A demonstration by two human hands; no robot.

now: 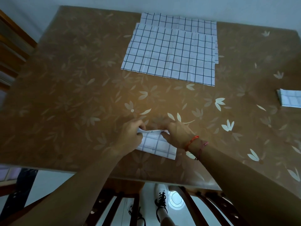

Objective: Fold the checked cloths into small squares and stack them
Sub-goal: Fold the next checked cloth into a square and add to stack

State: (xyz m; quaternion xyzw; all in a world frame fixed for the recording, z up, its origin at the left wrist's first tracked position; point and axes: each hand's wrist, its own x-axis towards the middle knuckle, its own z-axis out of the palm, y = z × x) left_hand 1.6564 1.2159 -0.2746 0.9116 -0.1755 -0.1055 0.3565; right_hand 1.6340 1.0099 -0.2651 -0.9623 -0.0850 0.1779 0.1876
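There it was, the checked cloth (157, 146), already down to a small folded piece, lying on the table (68, 88) close to the near edge and right in front of me. I had both hands on its far edge, which stood lifted a little off the tabletop while the near part lay flat. My left hand (132, 135) had its fingers curled round the left end of that raised edge, pinching the layers together. My right hand (176, 134) did the same at the right end, fingers bent over the fold and thumb tucked underneath, so the strip of cloth ran tight between the two hands. On my right wrist sat a red cord bracelet (192, 141) and, just behind it, a thin pink thread (202, 149). Further out, at the far middle of the table, the unfolded checked cloths (169, 53) lay flat in an overlapping pile, each slightly offset from the one below. Well off to the right, partly cut by the frame edge, a folded square (290, 99) rested on the brown flowered table cover. Below the near edge I could see the wooden slats of a chair (114, 207) and a laced shoe (161, 201) on the pale floor.
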